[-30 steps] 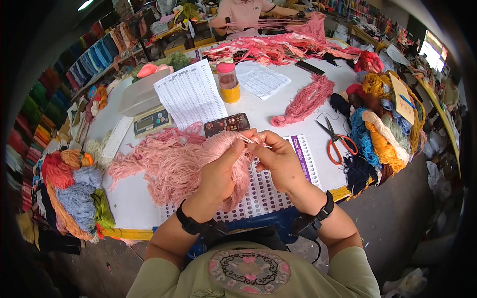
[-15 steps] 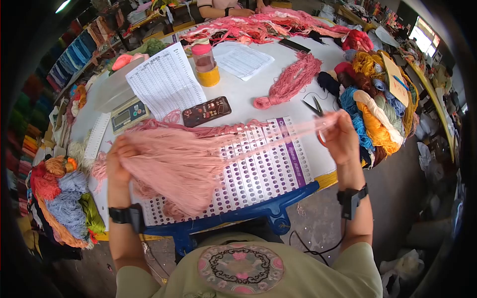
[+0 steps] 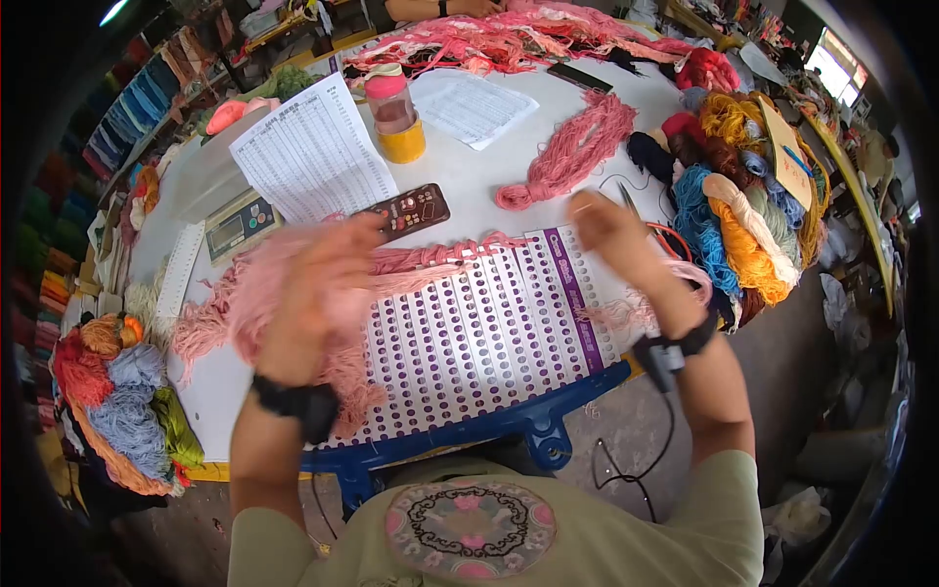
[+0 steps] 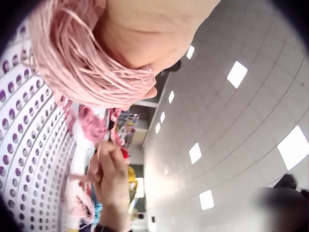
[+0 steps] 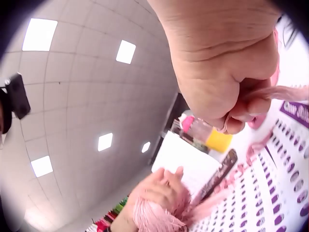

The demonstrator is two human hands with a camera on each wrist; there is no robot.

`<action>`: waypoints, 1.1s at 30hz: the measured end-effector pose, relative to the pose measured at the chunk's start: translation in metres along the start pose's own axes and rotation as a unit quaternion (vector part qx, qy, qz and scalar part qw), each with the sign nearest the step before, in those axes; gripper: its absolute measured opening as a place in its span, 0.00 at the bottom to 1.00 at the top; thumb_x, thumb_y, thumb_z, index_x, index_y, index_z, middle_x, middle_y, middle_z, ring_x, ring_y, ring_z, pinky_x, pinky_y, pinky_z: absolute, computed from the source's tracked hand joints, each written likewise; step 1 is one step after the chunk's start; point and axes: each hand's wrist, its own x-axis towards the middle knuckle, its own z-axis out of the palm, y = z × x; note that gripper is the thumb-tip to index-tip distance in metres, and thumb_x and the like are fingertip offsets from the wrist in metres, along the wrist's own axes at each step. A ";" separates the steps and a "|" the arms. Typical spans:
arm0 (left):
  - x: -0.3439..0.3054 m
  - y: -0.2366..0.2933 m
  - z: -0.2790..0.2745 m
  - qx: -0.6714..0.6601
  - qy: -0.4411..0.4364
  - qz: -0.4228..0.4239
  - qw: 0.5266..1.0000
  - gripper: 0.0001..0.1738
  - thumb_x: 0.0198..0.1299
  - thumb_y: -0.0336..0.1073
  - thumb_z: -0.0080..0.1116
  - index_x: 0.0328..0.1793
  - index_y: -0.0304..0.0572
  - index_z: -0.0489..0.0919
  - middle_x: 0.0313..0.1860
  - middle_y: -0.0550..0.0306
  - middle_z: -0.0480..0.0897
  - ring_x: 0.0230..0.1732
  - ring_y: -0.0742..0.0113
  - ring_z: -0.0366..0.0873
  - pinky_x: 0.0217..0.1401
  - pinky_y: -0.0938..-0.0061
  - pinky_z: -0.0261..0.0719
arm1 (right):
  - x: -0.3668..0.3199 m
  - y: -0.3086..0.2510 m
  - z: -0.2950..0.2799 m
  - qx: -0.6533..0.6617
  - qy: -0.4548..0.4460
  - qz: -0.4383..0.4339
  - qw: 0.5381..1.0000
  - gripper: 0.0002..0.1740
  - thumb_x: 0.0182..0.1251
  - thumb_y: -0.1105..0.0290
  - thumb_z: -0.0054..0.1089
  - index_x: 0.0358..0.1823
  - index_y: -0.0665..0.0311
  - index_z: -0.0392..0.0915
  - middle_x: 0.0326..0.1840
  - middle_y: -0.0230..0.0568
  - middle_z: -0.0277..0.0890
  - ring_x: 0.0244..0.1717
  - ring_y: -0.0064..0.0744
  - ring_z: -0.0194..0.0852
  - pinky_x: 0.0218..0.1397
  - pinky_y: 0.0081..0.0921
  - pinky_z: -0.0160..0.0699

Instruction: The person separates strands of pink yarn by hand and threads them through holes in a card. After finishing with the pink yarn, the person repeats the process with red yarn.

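- Pale-pink thread is filling the left of the head view's work area: the skein (image 3: 259,293) is lying over the left end of the punched cards (image 3: 460,342) on the bench (image 3: 465,186), with the blurred left hand (image 3: 328,269) holding it.
- Also in the head view, the right hand (image 3: 616,235) is hovering well apart from the left, near the cards' purple strip (image 3: 572,293), while loose pink strands (image 3: 690,279) are hanging by its wrist; that spread is probably keeping thread from tangling. Scissors (image 3: 673,237), partly hidden, are lying just beside, seemingly for easy reach.
- In the left wrist view, the skein is looping round the left hand, likely so the palm is bearing its bulk; thread is hiding most fingers.
- In the right wrist view, the right fingers are curling tightly, clamped on a thin bunch (image 5: 287,93) of pink thread, apparently stopping it slipping; the left fingers are clasping the skein.
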 end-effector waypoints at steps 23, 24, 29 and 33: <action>0.077 -0.135 0.048 0.307 0.011 -0.129 0.943 0.09 0.61 0.33 0.55 0.40 0.33 0.80 0.30 0.58 0.81 0.21 0.75 0.73 0.21 0.80 0.69 | 0.019 0.019 0.069 -0.111 -0.141 0.136 0.974 0.12 0.74 0.62 0.50 0.51 0.59 0.69 0.21 0.29 0.72 0.20 0.15 0.67 0.22 0.17 0.63; 0.078 -0.138 0.044 0.307 0.014 -0.129 0.943 0.09 0.61 0.33 0.55 0.40 0.33 0.80 0.30 0.58 0.81 0.21 0.75 0.73 0.21 0.80 0.69 | 0.020 0.025 0.067 -0.055 -0.158 0.155 0.974 0.13 0.74 0.62 0.50 0.54 0.59 0.69 0.21 0.30 0.73 0.20 0.15 0.67 0.22 0.16 0.64; 0.076 -0.123 0.022 0.199 0.089 -0.144 0.965 0.12 0.62 0.36 0.56 0.44 0.34 0.80 0.34 0.54 0.83 0.24 0.72 0.75 0.26 0.81 0.70 | 0.023 0.027 0.060 0.057 -0.164 0.178 0.969 0.15 0.72 0.62 0.54 0.54 0.60 0.68 0.23 0.31 0.75 0.18 0.16 0.66 0.23 0.16 0.67; 0.073 -0.132 0.020 0.140 0.046 -0.134 0.980 0.14 0.63 0.41 0.59 0.43 0.35 0.81 0.35 0.55 0.83 0.27 0.74 0.74 0.29 0.80 0.70 | 0.024 0.029 0.060 0.077 -0.166 0.182 0.966 0.15 0.72 0.63 0.54 0.54 0.61 0.68 0.24 0.32 0.75 0.19 0.17 0.67 0.24 0.16 0.68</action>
